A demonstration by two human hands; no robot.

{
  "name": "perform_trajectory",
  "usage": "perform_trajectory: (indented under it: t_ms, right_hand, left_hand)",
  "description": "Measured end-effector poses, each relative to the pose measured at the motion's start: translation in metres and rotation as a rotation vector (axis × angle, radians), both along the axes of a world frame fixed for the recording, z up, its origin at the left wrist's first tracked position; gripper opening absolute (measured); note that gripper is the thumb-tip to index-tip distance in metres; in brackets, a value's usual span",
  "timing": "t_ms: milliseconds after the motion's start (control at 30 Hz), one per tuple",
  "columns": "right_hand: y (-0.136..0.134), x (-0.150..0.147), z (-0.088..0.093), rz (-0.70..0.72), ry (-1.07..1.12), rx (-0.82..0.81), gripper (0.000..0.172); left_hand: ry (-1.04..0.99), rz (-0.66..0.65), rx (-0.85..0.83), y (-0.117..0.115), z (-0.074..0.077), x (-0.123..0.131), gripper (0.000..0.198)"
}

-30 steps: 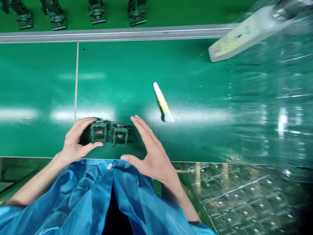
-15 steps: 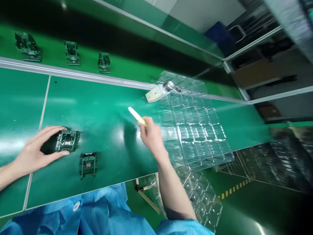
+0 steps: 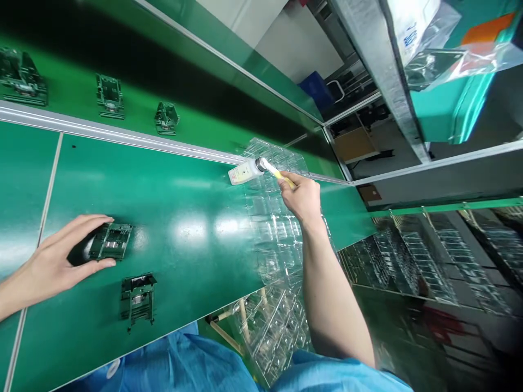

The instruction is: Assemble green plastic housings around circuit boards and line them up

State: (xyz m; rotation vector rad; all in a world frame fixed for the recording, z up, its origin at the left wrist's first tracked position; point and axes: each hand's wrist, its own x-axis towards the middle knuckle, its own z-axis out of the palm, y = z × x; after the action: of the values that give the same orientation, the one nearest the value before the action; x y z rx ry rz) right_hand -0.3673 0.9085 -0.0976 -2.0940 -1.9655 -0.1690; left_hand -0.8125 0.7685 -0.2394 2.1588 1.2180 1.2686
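My left hand (image 3: 61,264) rests on the green bench with thumb and fingertips around a dark, open-framed circuit-board assembly (image 3: 111,241), gripping its sides. A second such assembly (image 3: 138,298) stands just below it, apart from the hand. My right hand (image 3: 300,197) is closed on a slim brush (image 3: 281,177) with a yellow handle and a white end. The brush's white end meets the metal top of a small white labelled bottle (image 3: 245,172). That top is partly hidden by the brush, and the bottle appears tilted in this view.
Clear plastic compartment trays (image 3: 269,218) lie under and beside my right forearm, with more trays (image 3: 278,326) below the bench edge. Several similar assemblies (image 3: 109,97) line the strip behind the metal rail (image 3: 163,142). Racks of trays (image 3: 408,261) stand at right.
My right hand has moved right and away from me, bringing the brush from above the bench to the bottle's top. My left hand stays at the same assembly. The view has turned right.
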Motion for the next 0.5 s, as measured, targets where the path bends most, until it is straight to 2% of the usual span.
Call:
perform_trajectory:
  t_ms: [133,367,500]
  right_hand:
    - [0.002,0.0,0.009,0.026,-0.027,0.002,0.037]
    - [0.005,-0.002,0.008,0.087,-0.056,0.069,0.035]
    - [-0.008,-0.005,0.011,0.055,0.038,0.183,0.033]
  left_hand:
    - [0.025,0.026,-0.033,0.001,0.0,0.003,0.062]
    - [-0.017,0.003,-0.009,0.001,-0.006,0.0,0.064]
    - [0.013,-0.017,-0.076,0.005,0.005,0.0,0.057]
